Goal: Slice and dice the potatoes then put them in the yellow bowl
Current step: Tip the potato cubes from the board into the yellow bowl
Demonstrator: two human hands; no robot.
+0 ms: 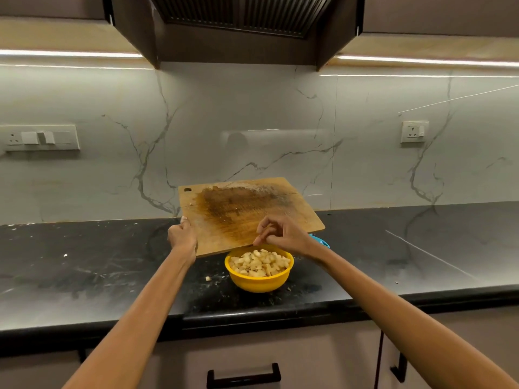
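Nearest the person, just below and between the two hands, stands the yellow bowl (pixel 259 279), heaped with diced potato (pixel 259 263). One stray cube (pixel 208 278) lies on the black countertop (pixel 84 265) below the left hand, and a smaller crumb sits on the counter below the right wrist — bits that missed the rim.

The left hand (pixel 182 237) grips the left edge of the wooden cutting board (pixel 241 211), fingers curled round it, holding the board tilted up so its lower edge hangs just over the bowl's far rim. The right hand (pixel 278 231) rests against the board's lower right part, fingers curled with the tips gathered; whether they pinch a scrap of potato I cannot tell. Just behind the right wrist a blue object (pixel 320 242) pokes out, mostly hidden.

The board's face looks nearly bare, with only a few specks left, so the transfer seems almost finished. The risk from here is spillage — the bowl is brim-full, and anything swept off the board could bounce over the rim. A one-handed grip on a tilted board could also slip and knock the bowl.
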